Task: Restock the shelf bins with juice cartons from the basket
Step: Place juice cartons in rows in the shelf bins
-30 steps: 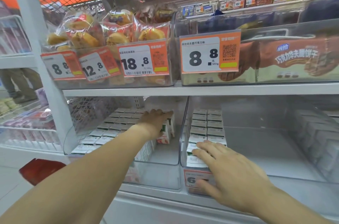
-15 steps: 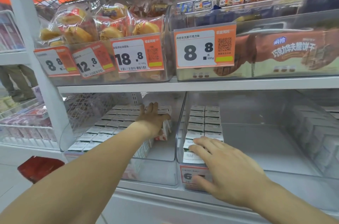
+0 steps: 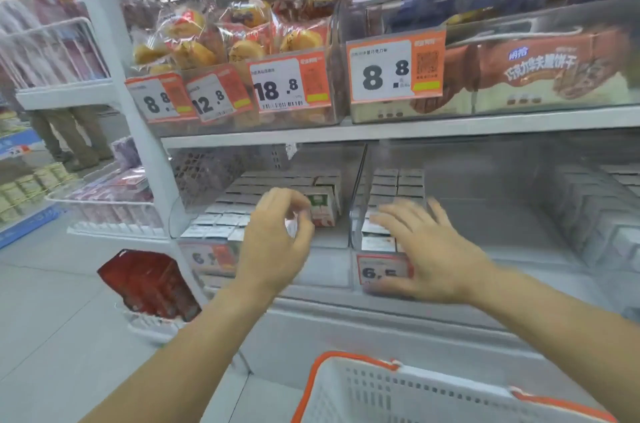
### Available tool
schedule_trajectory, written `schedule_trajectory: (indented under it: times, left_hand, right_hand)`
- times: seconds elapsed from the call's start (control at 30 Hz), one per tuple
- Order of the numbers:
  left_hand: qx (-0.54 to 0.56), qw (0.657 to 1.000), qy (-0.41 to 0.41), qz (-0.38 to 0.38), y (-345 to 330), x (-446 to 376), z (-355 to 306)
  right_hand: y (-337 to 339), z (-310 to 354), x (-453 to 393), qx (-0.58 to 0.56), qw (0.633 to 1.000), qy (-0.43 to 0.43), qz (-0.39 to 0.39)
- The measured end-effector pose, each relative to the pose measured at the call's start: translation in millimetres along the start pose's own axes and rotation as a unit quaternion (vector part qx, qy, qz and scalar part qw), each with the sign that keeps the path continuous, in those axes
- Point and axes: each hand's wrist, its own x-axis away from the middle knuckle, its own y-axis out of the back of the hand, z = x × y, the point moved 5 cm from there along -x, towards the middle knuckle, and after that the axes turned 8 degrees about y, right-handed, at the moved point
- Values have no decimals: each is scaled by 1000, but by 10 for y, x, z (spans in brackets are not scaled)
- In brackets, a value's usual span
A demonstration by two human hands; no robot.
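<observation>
Two clear shelf bins sit side by side on the lower shelf. The left bin [image 3: 329, 270] holds several rows of juice cartons [image 3: 277, 180]; the frontmost carton on its right side [image 3: 323, 211] shows a green and red face. My left hand [image 3: 277, 242] hovers in front of that bin with its fingers loosely curled and nothing in them. The right bin [image 3: 358, 201] holds two columns of cartons [image 3: 398, 183] at its left side. My right hand [image 3: 433, 256] lies spread over that bin's front cartons, its thumb by the 6.5 price tag [image 3: 381, 270]. A white basket with an orange rim [image 3: 415, 395] is at the bottom edge.
The shelf above carries bins of packaged buns [image 3: 242, 42] and biscuit boxes [image 3: 536, 73] with orange price tags. Another carton bin [image 3: 595, 215] stands at the far right. A red basket [image 3: 149, 284] sits on the floor at left. A person's legs [image 3: 65, 135] show in the far-left aisle.
My left hand has drawn back out of the left bin toward me and curled its fingers. The view has tipped down, bringing the white basket into sight. My right hand stays on the right bin.
</observation>
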Motion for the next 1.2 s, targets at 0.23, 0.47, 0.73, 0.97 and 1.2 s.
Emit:
schedule_trajectory:
  times: [0.23, 0.47, 0.73, 0.97, 1.2]
  left_hand:
    - [93, 879, 230, 407, -889, 1896, 157]
    - [-6, 717, 303, 628, -1535, 3880, 435]
    - [-38, 619, 297, 726, -2027, 4480, 379]
    - [-72, 573, 297, 760, -2068, 4880, 526]
    - [-1, 513, 505, 694, -1960, 4837, 708]
  right_hand:
    - [-350, 695, 960, -91, 982, 109, -124]
    - [-1959, 628, 2362, -217, 928, -119, 277]
    - [-2815, 614, 3249, -326, 810, -297, 387]
    - [-3021, 717, 3379, -343, 777, -263, 457]
    - [-3009, 902, 3292, -301, 786, -260, 474]
